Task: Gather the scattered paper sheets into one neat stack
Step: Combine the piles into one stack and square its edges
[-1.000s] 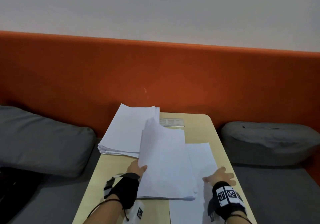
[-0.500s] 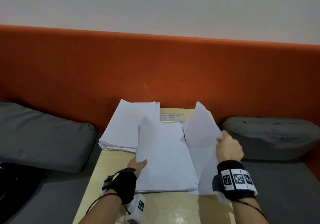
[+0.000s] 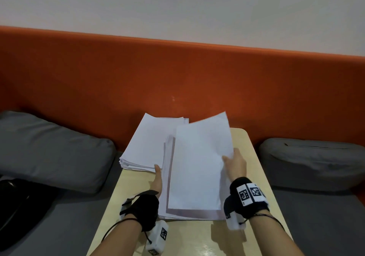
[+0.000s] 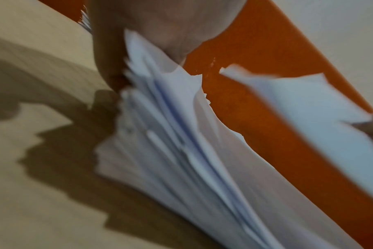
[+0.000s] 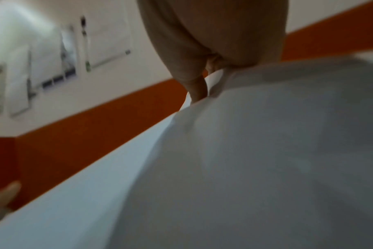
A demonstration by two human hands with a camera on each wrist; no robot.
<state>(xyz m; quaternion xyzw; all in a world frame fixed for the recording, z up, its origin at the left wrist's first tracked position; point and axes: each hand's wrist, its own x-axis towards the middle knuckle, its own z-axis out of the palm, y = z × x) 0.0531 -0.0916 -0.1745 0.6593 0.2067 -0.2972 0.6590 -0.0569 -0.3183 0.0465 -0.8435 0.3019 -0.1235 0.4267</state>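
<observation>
A single white sheet hangs just above the middle pile of paper on the beige table. My right hand pinches this sheet at its right edge, thumb on top; the right wrist view shows the sheet sagging below the pinch. My left hand grips the pile's left edge; in the left wrist view the thumb lies on the fanned, uneven pile and fingers go beneath it. A thicker stack lies at the table's far left corner, overhanging the edge.
An orange padded backrest runs behind the small table. Grey cushions lie on the left and on the right. A black object sits on the seat at lower left.
My right hand picked the loose sheet up from the table's right side and swung it left over the middle pile. My left hand slid farther along the pile's left edge.
</observation>
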